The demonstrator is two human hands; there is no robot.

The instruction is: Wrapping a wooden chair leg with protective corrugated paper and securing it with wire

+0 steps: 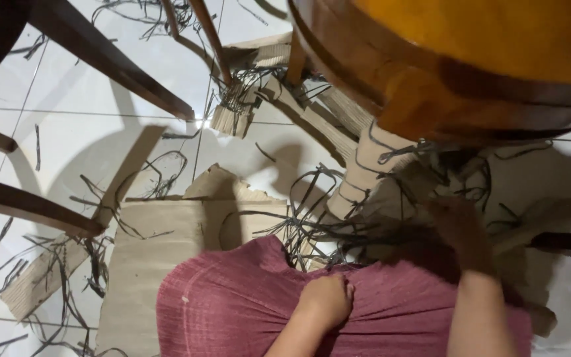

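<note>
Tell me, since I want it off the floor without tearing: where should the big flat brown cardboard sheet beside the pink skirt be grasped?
Probably by the big flat brown cardboard sheet's far edge, coming from above on the white tiled floor side. That edge looks bare, while the near part is tucked under the pink skirt and dark thin strips lie across its right side.

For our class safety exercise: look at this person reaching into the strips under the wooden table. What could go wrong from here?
1. The right hand reaches into tangled dark strips in shadow, so it may snag or get scratched on something unseen.
2. Loose strips and cardboard pieces cover the tiled floor; someone could slip or trip.
3. The table edge hangs close overhead, so rising quickly might mean a bump.
</note>
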